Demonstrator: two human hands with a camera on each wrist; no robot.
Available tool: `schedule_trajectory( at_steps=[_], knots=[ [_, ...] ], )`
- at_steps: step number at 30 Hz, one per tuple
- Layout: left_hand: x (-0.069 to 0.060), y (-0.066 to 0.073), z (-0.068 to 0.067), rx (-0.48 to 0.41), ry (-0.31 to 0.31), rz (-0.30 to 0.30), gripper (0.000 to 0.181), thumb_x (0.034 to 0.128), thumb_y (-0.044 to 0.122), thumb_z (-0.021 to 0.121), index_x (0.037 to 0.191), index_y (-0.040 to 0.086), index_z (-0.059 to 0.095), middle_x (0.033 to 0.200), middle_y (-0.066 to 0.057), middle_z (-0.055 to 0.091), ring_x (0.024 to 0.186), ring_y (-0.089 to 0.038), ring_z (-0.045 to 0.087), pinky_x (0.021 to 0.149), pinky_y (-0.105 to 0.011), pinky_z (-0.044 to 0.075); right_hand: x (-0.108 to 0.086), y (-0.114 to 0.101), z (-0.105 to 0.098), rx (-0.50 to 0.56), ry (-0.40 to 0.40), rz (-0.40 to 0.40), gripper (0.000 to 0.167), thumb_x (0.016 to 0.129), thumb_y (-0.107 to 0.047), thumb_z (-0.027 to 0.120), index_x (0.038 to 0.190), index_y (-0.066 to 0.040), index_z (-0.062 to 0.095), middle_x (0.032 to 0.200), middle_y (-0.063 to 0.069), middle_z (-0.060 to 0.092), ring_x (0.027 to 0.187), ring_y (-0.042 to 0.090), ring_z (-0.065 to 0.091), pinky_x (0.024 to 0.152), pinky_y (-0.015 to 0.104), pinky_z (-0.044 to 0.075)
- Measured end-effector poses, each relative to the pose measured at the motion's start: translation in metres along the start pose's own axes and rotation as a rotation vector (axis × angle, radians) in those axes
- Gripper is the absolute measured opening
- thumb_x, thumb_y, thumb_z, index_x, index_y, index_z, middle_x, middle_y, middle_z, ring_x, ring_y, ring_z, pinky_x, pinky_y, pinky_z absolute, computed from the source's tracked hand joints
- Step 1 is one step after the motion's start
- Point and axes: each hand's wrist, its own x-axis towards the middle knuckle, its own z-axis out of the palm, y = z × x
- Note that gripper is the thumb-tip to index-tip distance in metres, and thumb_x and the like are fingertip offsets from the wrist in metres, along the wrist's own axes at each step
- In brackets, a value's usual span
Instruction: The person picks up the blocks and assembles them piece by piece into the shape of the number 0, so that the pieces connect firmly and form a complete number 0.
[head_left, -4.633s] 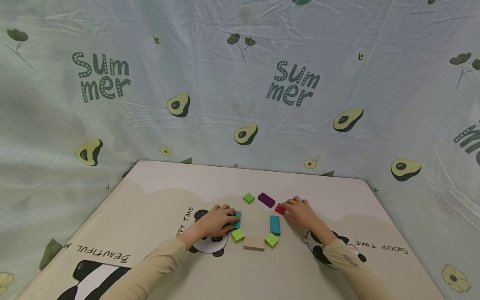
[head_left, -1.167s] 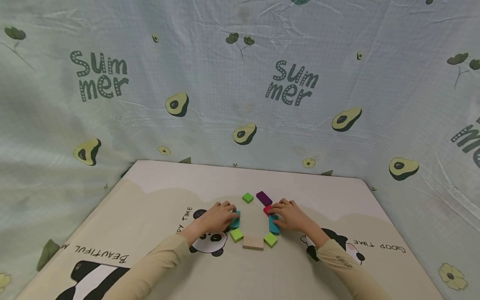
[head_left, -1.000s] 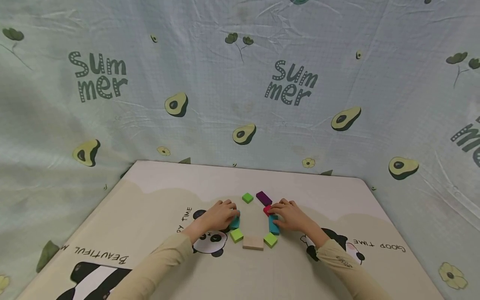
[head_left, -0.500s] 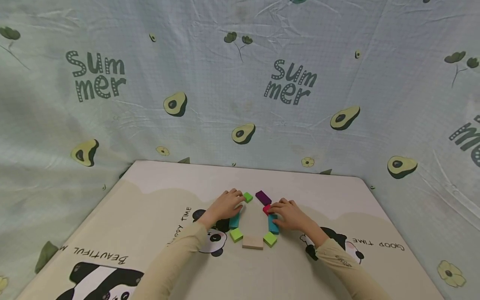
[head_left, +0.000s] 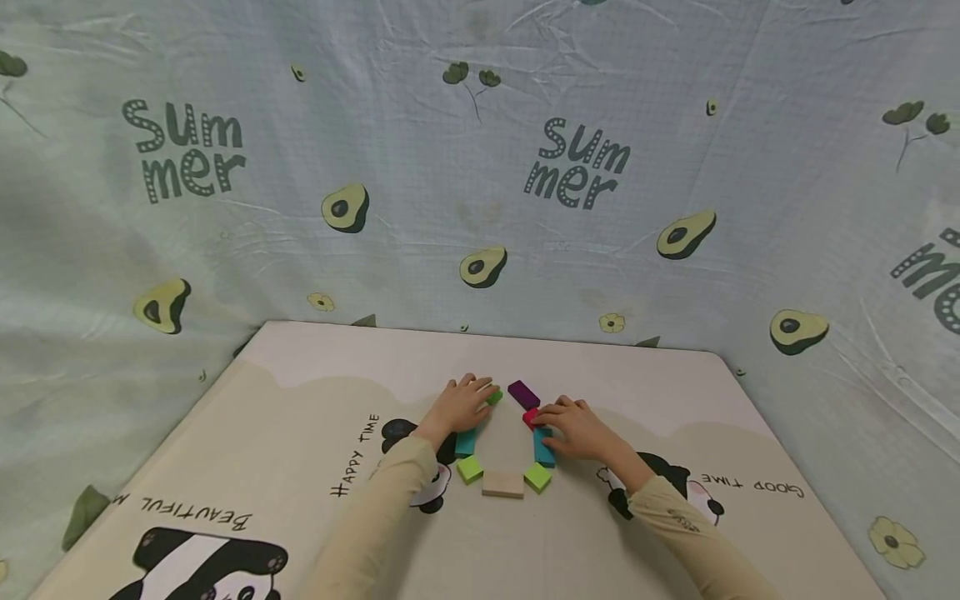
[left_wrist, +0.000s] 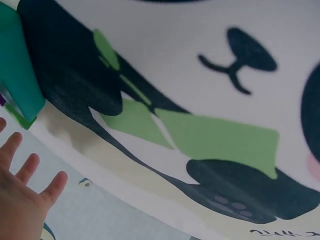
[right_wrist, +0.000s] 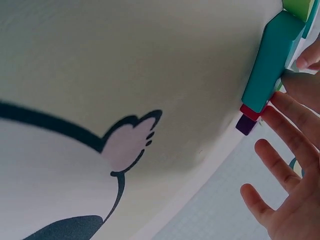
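Colored wooden blocks lie in a ring on the table. My left hand (head_left: 459, 407) is at the far left of the ring, pinching a green block (head_left: 493, 398) between finger and thumb; the fingers partly cover it. Left of center, a teal block (head_left: 466, 443) sits below that hand. My right hand (head_left: 576, 427) touches a small red block (head_left: 529, 417) with nearly straight fingertips, its thumb against the right teal block (head_left: 543, 447). The red block lies between that teal block and a purple block (head_left: 523, 394). In the right wrist view, the fingers (right_wrist: 295, 137) are spread.
Two lime blocks, a left one (head_left: 470, 469) and a right one (head_left: 537, 477), flank a plain wooden block (head_left: 503, 484) at the ring's near side. The table (head_left: 600, 533) bears panda prints. A patterned cloth (head_left: 420, 150) hangs behind it.
The red block and my right hand moved left, up to the purple and teal blocks, then stayed. My left hand left the left teal block and moved forward to the green block.
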Motion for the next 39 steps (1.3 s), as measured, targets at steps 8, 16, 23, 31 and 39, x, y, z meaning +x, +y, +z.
schedule_trajectory(
  at_steps=[8,16,23,31,39],
  knots=[
    [-0.004,-0.001,0.003,-0.001,-0.067,-0.045,0.040,0.0928,0.031,0.044,0.131,0.018,0.046,0.137,-0.001,0.043,0.121,-0.027,0.040,0.091,-0.050,0.037,0.000,-0.001,0.000,0.003,-0.010,0.001,0.033,0.081,-0.027,0.064,0.111,-0.015,0.062,0.115,0.003,0.060,0.096,0.019,0.046,0.077,0.042,0.037],
    [-0.006,-0.002,0.002,0.014,-0.078,-0.033,0.040,0.0934,0.032,0.042,0.132,0.019,0.046,0.138,0.000,0.042,0.123,-0.027,0.037,0.092,-0.050,0.037,0.001,-0.002,-0.001,0.014,-0.011,0.005,0.032,0.081,-0.026,0.064,0.111,-0.015,0.063,0.114,0.004,0.061,0.096,0.020,0.046,0.078,0.043,0.037],
    [-0.010,-0.006,0.002,-0.010,-0.068,-0.007,0.040,0.0924,0.032,0.044,0.129,0.017,0.049,0.136,-0.002,0.045,0.121,-0.028,0.040,0.088,-0.049,0.038,0.001,-0.002,-0.002,0.022,-0.019,0.014,0.032,0.081,-0.026,0.064,0.111,-0.015,0.063,0.114,0.004,0.061,0.097,0.020,0.046,0.078,0.042,0.037],
    [-0.019,-0.009,0.000,-0.022,-0.056,0.050,0.045,0.0898,0.038,0.047,0.129,0.016,0.049,0.134,-0.005,0.047,0.117,-0.028,0.042,0.085,-0.049,0.039,0.001,-0.001,-0.003,0.034,-0.025,0.023,0.032,0.081,-0.026,0.064,0.111,-0.015,0.063,0.114,0.005,0.061,0.097,0.020,0.046,0.078,0.042,0.036],
    [-0.028,-0.009,-0.005,-0.039,-0.055,0.071,0.046,0.0879,0.040,0.049,0.127,0.016,0.051,0.132,-0.006,0.048,0.113,-0.027,0.043,0.085,-0.050,0.040,0.001,-0.001,-0.002,0.029,-0.027,0.016,0.032,0.081,-0.026,0.064,0.110,-0.015,0.063,0.114,0.005,0.061,0.096,0.020,0.046,0.078,0.043,0.037]
  ],
)
